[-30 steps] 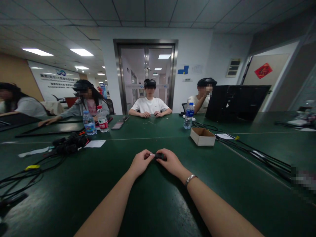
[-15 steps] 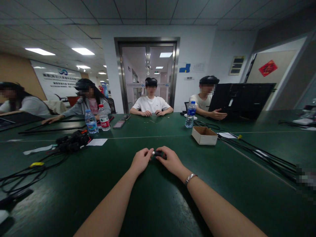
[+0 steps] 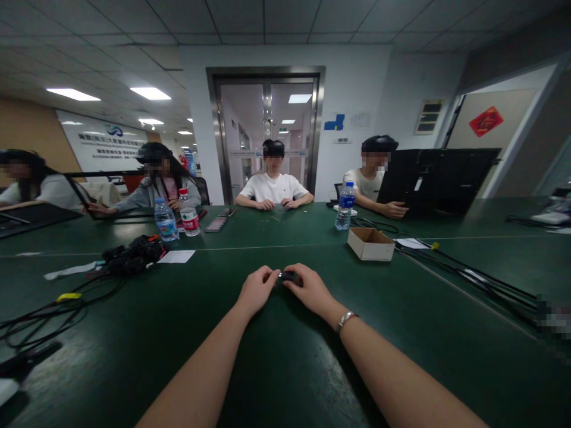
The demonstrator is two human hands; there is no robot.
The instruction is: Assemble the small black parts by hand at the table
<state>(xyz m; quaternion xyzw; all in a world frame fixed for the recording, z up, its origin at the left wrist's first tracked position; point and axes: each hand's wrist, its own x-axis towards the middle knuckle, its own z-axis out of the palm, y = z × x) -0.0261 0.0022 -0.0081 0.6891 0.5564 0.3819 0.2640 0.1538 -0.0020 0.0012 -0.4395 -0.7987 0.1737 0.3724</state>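
Note:
A small black cylinder (image 3: 289, 276) with a silvery end lies across the gap between my two hands; its kind is too small to make out. My right hand (image 3: 307, 284) is closed around the black part, with thumb and fingers on it. My left hand (image 3: 259, 288) is pinched at the silvery end, and its fingertips hide what exactly they grip. Both forearms rest low over the green table (image 3: 285, 356), and a metal bracelet (image 3: 346, 321) circles my right wrist.
An open cardboard box (image 3: 371, 252) stands right of my hands, near a water bottle (image 3: 345, 208). Black cables (image 3: 473, 276) run along the right. Left are a black bundle (image 3: 134, 255), white paper (image 3: 177, 256) and two bottles (image 3: 189, 219). Several people sit around the table.
My hands have barely shifted, and less of the cylinder's silvery end shows. At the left, a co-worker has raised a thin black frame off the table. The right-hand co-worker's hand has lowered slightly.

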